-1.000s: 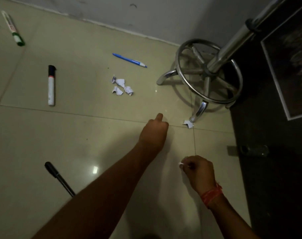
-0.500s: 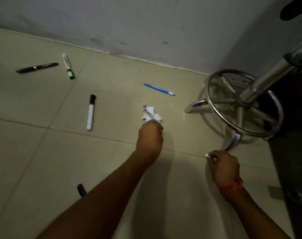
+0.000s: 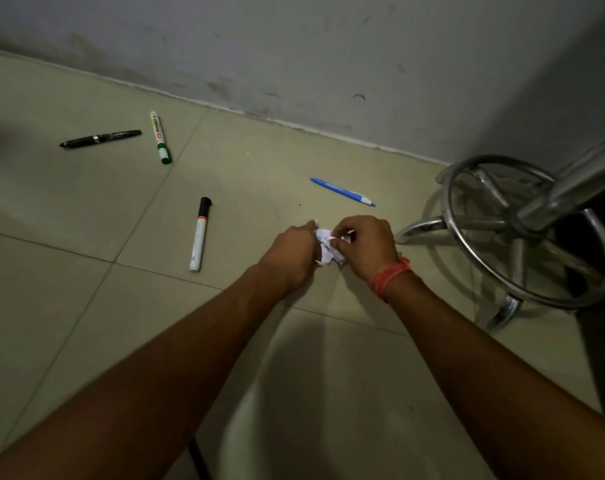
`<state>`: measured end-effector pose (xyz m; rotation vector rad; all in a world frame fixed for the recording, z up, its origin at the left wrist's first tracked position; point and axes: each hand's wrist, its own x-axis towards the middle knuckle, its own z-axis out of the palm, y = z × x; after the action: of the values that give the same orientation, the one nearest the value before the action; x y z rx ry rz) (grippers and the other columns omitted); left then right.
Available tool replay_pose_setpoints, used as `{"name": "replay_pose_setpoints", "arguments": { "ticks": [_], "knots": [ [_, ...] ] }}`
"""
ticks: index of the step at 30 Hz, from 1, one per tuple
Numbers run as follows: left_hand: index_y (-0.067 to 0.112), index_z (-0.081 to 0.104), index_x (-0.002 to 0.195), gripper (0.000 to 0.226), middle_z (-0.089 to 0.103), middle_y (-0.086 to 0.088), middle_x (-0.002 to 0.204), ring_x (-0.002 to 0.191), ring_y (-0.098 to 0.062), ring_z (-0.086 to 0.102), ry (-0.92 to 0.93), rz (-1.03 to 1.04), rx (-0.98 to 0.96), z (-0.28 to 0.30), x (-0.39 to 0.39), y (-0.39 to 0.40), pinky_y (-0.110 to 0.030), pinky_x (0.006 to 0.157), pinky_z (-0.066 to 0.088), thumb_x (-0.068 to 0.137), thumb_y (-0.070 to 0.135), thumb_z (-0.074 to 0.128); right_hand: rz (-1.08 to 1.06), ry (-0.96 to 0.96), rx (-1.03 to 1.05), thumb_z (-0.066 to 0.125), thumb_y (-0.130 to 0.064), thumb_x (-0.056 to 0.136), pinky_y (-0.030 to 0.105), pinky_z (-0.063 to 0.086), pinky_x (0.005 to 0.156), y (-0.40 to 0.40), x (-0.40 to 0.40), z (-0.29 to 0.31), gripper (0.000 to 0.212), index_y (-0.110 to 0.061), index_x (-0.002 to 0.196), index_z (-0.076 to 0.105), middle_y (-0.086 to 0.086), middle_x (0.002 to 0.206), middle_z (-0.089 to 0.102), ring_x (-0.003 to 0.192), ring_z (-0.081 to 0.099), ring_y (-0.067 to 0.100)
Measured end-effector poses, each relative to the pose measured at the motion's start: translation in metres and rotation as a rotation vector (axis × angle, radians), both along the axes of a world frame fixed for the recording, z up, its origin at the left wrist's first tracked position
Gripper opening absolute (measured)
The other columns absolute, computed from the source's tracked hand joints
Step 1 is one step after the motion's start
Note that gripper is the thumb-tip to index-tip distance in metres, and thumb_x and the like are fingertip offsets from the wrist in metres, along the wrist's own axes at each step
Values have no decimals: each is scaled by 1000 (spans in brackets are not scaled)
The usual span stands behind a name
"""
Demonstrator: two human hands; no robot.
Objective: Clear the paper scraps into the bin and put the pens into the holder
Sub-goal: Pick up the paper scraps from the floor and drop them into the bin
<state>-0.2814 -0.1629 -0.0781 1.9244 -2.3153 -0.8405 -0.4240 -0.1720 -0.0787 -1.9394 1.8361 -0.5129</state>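
Observation:
White paper scraps (image 3: 325, 245) lie bunched on the tiled floor between my two hands. My left hand (image 3: 290, 256) is curled against their left side and my right hand (image 3: 365, 245) pinches them from the right, a small scrap showing between its fingers. A blue pen (image 3: 342, 191) lies just beyond the hands. A white marker with a black cap (image 3: 200, 234) lies to the left. Farther left are a green-capped marker (image 3: 161, 137) and a black pen (image 3: 100, 138). Another dark pen (image 3: 197, 457) pokes out under my left forearm. No bin or holder is visible.
A chrome stool base (image 3: 522, 233) with a ring and legs stands at the right, close to my right hand. A grey wall (image 3: 294, 46) runs along the back. Something dark stands at the far right edge.
My right hand has moved left and forward from near the stool leg to the scrap pile. My left hand has closed in on the pile. The view has shifted forward.

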Motion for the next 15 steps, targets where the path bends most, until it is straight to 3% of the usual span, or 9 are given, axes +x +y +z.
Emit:
{"name": "replay_pose_setpoints", "arguments": {
  "ticks": [4,9,13,15],
  "knots": [
    [10,46,143,45,58,-15,136,124,-31,53,-40,-49,14,9,-12,-5,-33,103,41,100,27,49,68,117,94,75,-13,76,28,50,86,-9,5,-4,19,-14,95,73,8,99,72,93,66,24],
    [9,59,129,32,64,-15,127,116,-29,57,-142,-77,-111,4,-15,8,-31,95,42,100,15,47,140,161,112,64,-6,80,37,51,89,-9,5,-8,33,-14,112,64,12,105,68,99,62,30],
    [12,59,133,35,64,-14,125,111,-26,60,-174,-184,-183,-7,-16,12,-30,95,41,104,22,40,269,403,164,62,-10,83,34,51,81,-14,5,-13,13,-12,93,70,10,97,64,93,61,29],
    [17,59,131,33,64,-11,119,107,-24,60,-233,-243,-214,-12,-15,14,-30,91,42,102,17,44,269,431,183,63,-13,84,33,50,81,-13,2,-14,15,-13,96,73,10,101,65,93,61,29]
  ]
}}
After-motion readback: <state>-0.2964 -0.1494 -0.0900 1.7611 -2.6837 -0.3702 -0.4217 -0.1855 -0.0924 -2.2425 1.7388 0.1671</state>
